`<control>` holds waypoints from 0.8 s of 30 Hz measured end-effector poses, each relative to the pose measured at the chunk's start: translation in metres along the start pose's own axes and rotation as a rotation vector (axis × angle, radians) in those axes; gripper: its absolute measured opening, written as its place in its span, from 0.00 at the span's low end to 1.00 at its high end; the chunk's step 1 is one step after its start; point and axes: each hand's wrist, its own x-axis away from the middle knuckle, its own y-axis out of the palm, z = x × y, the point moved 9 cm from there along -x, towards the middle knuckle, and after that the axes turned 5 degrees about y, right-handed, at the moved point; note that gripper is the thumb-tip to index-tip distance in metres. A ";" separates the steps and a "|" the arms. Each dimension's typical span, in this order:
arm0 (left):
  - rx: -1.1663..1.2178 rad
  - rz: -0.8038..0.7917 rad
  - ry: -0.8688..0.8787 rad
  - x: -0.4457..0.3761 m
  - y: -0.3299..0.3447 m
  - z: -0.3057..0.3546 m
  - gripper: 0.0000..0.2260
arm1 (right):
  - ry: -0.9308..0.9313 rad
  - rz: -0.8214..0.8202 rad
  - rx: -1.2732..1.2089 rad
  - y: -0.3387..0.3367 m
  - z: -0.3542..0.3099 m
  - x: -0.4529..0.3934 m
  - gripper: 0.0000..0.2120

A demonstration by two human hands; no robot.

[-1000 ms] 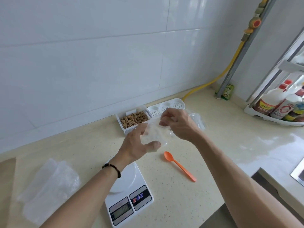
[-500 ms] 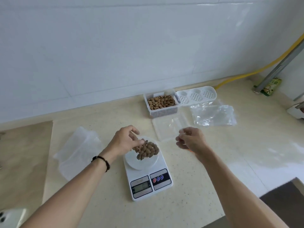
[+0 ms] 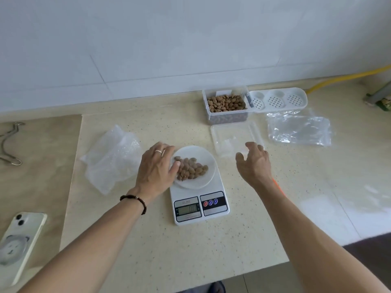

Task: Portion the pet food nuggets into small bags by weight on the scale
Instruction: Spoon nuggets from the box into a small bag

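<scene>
A white digital scale (image 3: 198,206) stands at the middle of the counter. On its round platform lies a small clear bag of brown nuggets (image 3: 193,170). My left hand (image 3: 156,168) rests at the bag's left end, fingers fairly straight and thumb touching the nuggets. My right hand (image 3: 254,163) hovers open just right of the scale and holds nothing. Behind, a clear container of nuggets (image 3: 226,102) stands against the wall, with its lid (image 3: 232,136) lying flat in front of it. A pile of empty clear bags (image 3: 299,130) lies to the right.
Crumpled plastic wrap (image 3: 112,157) lies left of the scale. A sliver of an orange spoon (image 3: 277,185) shows behind my right wrist. A white perforated tray (image 3: 277,100) sits beside the container. Far left are a phone (image 3: 19,244) and a metal hook (image 3: 8,142).
My left hand has lowered the bag of nuggets from above the scale onto the platform, where it now lies flat. My right hand has opened and drawn away to the right.
</scene>
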 end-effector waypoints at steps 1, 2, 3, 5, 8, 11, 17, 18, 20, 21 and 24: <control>-0.054 -0.015 0.025 0.002 0.002 0.000 0.22 | -0.070 0.031 0.082 -0.003 -0.008 0.004 0.24; -0.103 -0.045 0.030 0.006 0.004 0.000 0.23 | -0.143 0.045 0.153 -0.004 -0.016 0.008 0.25; -0.149 -0.080 0.027 0.012 0.006 0.000 0.25 | -0.204 0.044 0.207 -0.004 -0.021 0.013 0.26; -0.207 -0.143 0.019 0.033 0.014 0.000 0.29 | -0.293 0.029 0.274 -0.001 -0.027 0.026 0.29; -0.215 -0.186 -0.020 0.057 0.019 -0.002 0.32 | -0.367 0.021 0.324 0.004 -0.032 0.042 0.29; -0.223 -0.195 -0.055 0.074 0.021 -0.002 0.36 | -0.419 0.006 0.351 0.007 -0.035 0.054 0.30; -0.221 -0.185 -0.085 0.093 0.025 0.003 0.36 | -0.446 -0.002 0.368 0.008 -0.031 0.066 0.30; -0.221 -0.186 -0.089 0.095 0.025 0.003 0.35 | -0.448 -0.004 0.370 0.008 -0.031 0.067 0.30; -0.211 -0.181 -0.093 0.097 0.026 0.004 0.35 | -0.452 -0.006 0.373 0.008 -0.032 0.068 0.30; -0.204 -0.179 -0.092 0.097 0.027 0.004 0.36 | -0.458 -0.004 0.376 0.009 -0.033 0.069 0.30; -0.199 -0.184 -0.099 0.098 0.029 0.002 0.36 | -0.475 -0.009 0.390 0.011 -0.035 0.068 0.30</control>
